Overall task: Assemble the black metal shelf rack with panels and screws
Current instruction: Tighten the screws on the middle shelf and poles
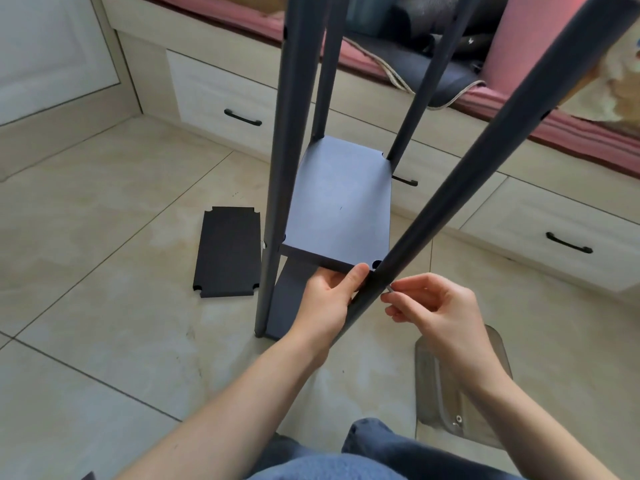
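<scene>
- Fastening step, by the look of it: the shelf panel point(341, 202) sits mid-frame between the four posts, its near right corner against the near right post point(450, 188).
- Left hand point(327, 299) clamps that panel's front edge, thumb on top, fingers beneath.
- Right hand point(436, 306) pinches a small silvery screw or tool point(389, 288), tip touching the post.
- Next move likely needs the screw lined up with the post hole while the panel stays level.
- A spare panel point(227, 252) lies flat on the floor, left of centre.
</scene>
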Available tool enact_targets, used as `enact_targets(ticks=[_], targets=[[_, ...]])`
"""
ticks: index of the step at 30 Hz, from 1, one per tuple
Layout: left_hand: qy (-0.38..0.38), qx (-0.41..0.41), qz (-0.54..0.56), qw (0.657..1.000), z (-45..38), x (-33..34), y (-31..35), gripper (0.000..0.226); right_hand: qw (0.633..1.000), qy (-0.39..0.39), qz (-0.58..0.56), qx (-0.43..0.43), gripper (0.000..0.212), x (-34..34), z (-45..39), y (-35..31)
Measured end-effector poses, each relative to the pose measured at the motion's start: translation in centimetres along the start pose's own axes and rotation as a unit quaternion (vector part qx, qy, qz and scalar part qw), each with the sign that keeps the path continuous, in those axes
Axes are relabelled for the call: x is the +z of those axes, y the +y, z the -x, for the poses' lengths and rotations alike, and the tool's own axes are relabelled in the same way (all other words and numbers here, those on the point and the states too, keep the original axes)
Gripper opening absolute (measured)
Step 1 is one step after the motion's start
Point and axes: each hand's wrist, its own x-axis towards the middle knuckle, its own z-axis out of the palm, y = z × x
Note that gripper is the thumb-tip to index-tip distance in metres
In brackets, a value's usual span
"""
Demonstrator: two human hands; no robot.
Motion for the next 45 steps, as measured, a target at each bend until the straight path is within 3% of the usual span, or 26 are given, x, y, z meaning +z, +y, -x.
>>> enact_targets(ticks=[7, 20, 27, 34, 40, 45], targets=[[0.002, -0.001, 0.019, 1.000, -0.1, 0.0, -0.1, 0.018, 0.994, 0.029, 0.069, -0.080, 0.016, 0.1, 0.4, 0.3], [0.001, 0.008, 0.017, 1.000, -0.2, -0.2, -0.2, 0.019, 0.998, 0.033, 0.034, -0.047, 0.009, 0.8, 0.8, 0.2], [0.004, 0.008, 0.014, 1.000, -0.3, 0.0, -0.2, 0.019, 0.979, 0.051, 0.141, -0.138, 0.010, 0.8, 1.2, 0.4], [0.005, 0.008, 0.019, 1.000, -0.3, 0.0, -0.1, 0.021, 0.984, 0.050, 0.122, -0.120, 0.011, 0.9, 0.9, 0.7], [0.004, 0.009, 0.015, 1.000, -0.3, -0.1, 0.0, 0.018, 0.999, 0.032, -0.021, -0.021, 0.009, 1.0, 0.5, 0.7], [0.008, 0.004, 0.016, 1.000, -0.2, -0.1, 0.1, 0.018, 0.999, 0.037, 0.013, -0.034, 0.010, 0.9, 0.4, 0.3]])
